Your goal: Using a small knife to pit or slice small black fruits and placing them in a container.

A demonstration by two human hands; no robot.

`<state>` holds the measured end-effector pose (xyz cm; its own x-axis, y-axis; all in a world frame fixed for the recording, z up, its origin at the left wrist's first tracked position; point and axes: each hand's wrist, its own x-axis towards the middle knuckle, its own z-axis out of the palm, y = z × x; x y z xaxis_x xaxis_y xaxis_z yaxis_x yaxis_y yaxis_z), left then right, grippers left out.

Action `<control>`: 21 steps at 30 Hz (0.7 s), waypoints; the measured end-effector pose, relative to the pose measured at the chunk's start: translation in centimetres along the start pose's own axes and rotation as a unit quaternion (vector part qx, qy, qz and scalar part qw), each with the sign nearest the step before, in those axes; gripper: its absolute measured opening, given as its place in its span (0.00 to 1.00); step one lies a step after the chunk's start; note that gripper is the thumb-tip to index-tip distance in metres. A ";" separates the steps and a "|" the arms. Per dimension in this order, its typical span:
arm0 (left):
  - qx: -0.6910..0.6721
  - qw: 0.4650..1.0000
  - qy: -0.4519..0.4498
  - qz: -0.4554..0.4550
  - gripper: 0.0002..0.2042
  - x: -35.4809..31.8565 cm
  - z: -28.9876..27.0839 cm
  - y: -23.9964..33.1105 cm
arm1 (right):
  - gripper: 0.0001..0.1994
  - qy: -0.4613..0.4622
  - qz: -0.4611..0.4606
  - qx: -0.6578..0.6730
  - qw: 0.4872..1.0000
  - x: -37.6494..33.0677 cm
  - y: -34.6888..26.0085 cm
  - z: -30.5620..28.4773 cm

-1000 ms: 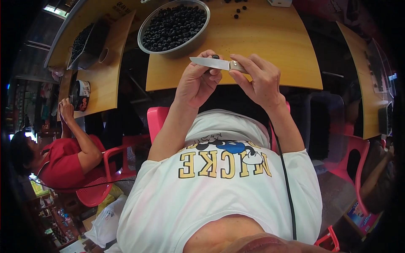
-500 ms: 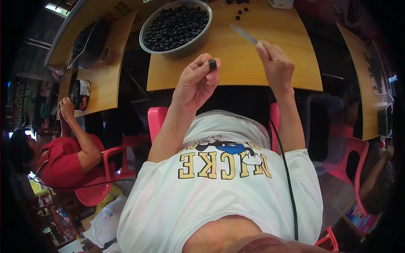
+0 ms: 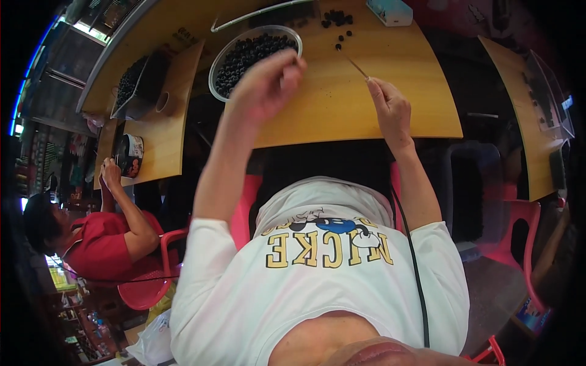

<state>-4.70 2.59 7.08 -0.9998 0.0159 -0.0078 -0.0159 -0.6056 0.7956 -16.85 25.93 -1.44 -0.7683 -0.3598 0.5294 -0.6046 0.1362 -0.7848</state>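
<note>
A clear round bowl (image 3: 212,78) full of small round black pieces (image 3: 259,47) stands at the left of the yellow wooden table (image 3: 397,61). Over the bowl's near right side is my left hand (image 3: 267,88), its fingers curled but smeared by motion. Whether a piece is in them cannot be made out. My right hand (image 3: 392,113) pinches the handle end of a thin, narrow-bladed knife (image 3: 355,66). The blade slants far left, its tip close to a loose black piece (image 3: 338,46) on the table.
More loose black pieces (image 3: 337,19) lie at the far side, beside a light blue box (image 3: 390,11). On the left table stand a dark crate (image 3: 135,91) of black pieces and a black tub (image 3: 132,155). A person in red (image 3: 110,241) works there. A cable crosses my shirt.
My left hand has swung left and away from me, over the bowl. The black piece it held is no longer plainly visible. My right hand has lowered slightly in the picture, knife still held.
</note>
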 end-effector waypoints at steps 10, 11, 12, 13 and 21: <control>0.253 0.915 0.298 0.098 0.29 11.0 -5.0 14.2 | 0.18 -0.009 0.046 0.027 0.999 0.3 0.7 -0.2; 0.444 0.849 0.277 0.077 0.14 9.7 -6.2 13.5 | 0.18 -0.005 0.044 0.027 0.999 0.3 0.5 -0.3; 0.533 0.815 0.226 0.031 0.16 8.9 -7.3 12.7 | 0.18 0.000 0.052 0.027 0.998 0.3 0.7 -0.2; 0.535 0.813 0.227 0.028 0.16 7.7 -8.7 12.0 | 0.18 -0.004 0.050 0.040 0.998 0.5 0.8 -0.1; 0.796 0.551 0.250 -0.017 0.11 4.1 -9.7 7.5 | 0.19 -0.039 0.049 0.041 0.997 0.4 1.0 0.3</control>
<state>-8.96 -9.65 7.15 -0.8831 -0.4557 0.1116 -0.4047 0.8602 0.3104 -17.64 25.66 -2.10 -0.8025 -0.4200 0.4239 -0.5053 0.1005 -0.8571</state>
